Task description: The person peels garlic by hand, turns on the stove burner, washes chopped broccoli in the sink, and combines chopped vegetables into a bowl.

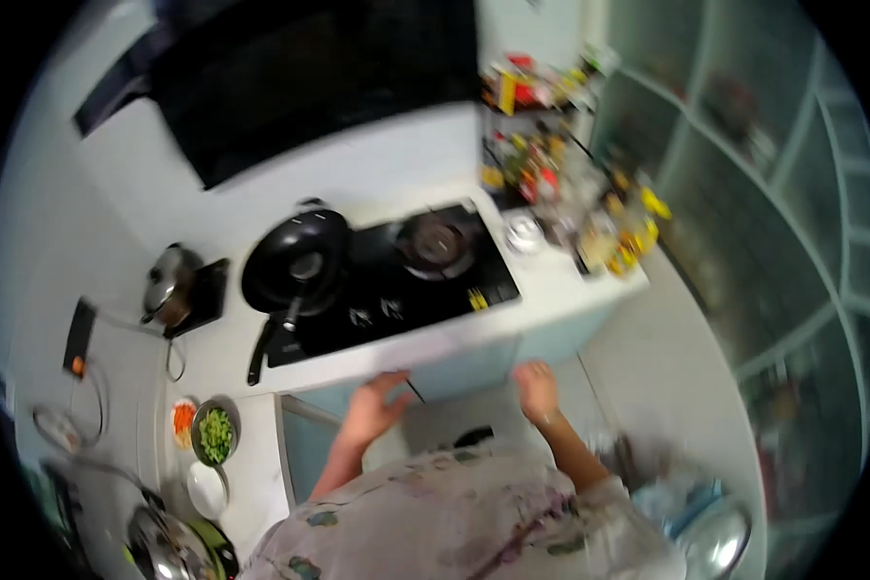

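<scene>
My left hand [372,410] hangs before the counter's front edge, thumb and fingers apart and nothing in it. Farther right, also in front of the lower cabinets, my right hand [537,391] is raised; it is a little blurred, its fingers look loosely extended, and no object shows in it. Neither hand touches anything. Beyond them on the black gas hob [367,290] sits a black wok [278,253] over the left burner. A ladle [305,269] rests inside, and the wok's handle points toward me. The right burner [437,246] has no pan on it.
A lidded pot [171,285] stands left of the hob. On the left counter are a bowl of chopped green vegetables [216,434], a plate of orange pieces [183,422] and a white bowl [207,489]. Bottles and a spice rack [536,106] crowd the right corner.
</scene>
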Demonstrator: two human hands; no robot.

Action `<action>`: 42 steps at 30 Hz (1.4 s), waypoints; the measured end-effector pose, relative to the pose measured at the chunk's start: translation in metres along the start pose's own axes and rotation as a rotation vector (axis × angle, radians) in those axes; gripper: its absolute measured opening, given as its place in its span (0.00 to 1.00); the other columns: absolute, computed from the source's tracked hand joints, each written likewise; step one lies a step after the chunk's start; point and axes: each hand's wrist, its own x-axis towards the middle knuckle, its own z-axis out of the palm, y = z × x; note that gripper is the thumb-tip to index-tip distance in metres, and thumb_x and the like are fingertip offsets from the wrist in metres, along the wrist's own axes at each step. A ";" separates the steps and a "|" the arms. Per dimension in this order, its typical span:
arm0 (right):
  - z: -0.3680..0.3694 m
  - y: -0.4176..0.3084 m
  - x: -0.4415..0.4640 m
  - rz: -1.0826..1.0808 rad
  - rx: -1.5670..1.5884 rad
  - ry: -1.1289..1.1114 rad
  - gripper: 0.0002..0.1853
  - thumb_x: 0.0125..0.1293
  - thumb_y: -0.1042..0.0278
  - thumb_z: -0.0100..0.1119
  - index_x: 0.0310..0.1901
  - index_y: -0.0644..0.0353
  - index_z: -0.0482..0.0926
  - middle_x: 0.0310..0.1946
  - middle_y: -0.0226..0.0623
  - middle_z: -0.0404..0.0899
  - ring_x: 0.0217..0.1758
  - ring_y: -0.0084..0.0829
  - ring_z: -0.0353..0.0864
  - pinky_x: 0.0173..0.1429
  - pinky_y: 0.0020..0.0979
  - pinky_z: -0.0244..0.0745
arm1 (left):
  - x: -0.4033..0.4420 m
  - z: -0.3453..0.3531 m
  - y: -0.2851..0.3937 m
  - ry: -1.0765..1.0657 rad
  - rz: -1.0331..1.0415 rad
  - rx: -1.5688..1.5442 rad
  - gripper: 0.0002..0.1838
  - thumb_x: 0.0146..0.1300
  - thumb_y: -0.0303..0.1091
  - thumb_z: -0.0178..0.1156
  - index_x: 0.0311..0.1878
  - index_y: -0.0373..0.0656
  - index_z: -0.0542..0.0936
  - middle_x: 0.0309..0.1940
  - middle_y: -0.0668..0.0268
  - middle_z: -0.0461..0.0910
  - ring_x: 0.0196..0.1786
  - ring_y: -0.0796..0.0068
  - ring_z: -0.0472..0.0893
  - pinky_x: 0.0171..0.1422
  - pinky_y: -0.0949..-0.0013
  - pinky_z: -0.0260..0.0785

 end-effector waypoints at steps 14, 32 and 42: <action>0.019 -0.110 -0.128 0.271 -0.007 -0.158 0.19 0.62 0.53 0.52 0.20 0.58 0.71 0.20 0.38 0.73 0.28 0.41 0.73 0.41 0.41 0.68 | -0.114 -0.035 -0.037 -0.176 -0.094 -0.042 0.17 0.52 0.26 0.62 0.48 0.39 0.77 0.41 0.55 0.79 0.45 0.57 0.78 0.47 0.64 0.70; 0.039 -0.049 -0.064 0.092 0.368 -0.419 0.06 0.61 0.66 0.49 0.33 0.56 0.74 0.30 0.39 0.77 0.34 0.43 0.77 0.37 0.39 0.72 | -0.087 0.010 0.005 -0.110 -0.096 -0.008 0.16 0.54 0.31 0.62 0.47 0.42 0.77 0.42 0.56 0.78 0.39 0.56 0.79 0.41 0.63 0.71; 0.091 -0.068 0.031 0.194 0.797 -0.872 0.13 0.67 0.59 0.48 0.36 0.60 0.78 0.29 0.34 0.80 0.29 0.27 0.79 0.35 0.27 0.74 | -0.076 0.010 0.027 0.046 -0.397 0.038 0.17 0.52 0.31 0.63 0.47 0.42 0.76 0.39 0.55 0.78 0.36 0.59 0.79 0.39 0.65 0.71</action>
